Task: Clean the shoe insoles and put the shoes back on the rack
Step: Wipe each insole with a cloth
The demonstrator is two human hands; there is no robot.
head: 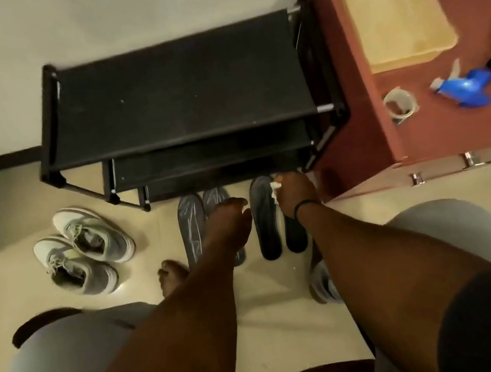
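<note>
Insoles: four on floor before rack (176, 90), out of shoes; lighter pair (192, 224) left, dark pair (264, 218) right. Right hand (295, 192), grip pinching white wipe (275, 192), works on dark pair. Left hand (228, 224), grip loose, fingers resting on lighter pair. Shoes (82, 248) on floor left. Judged: wiping underway; refitting insoles, racking shoes remain. Rack top bare.

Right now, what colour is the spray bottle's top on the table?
Blue, with a pale trigger. The spray bottle lies on the reddish-brown table, clearest in the head view.
</note>
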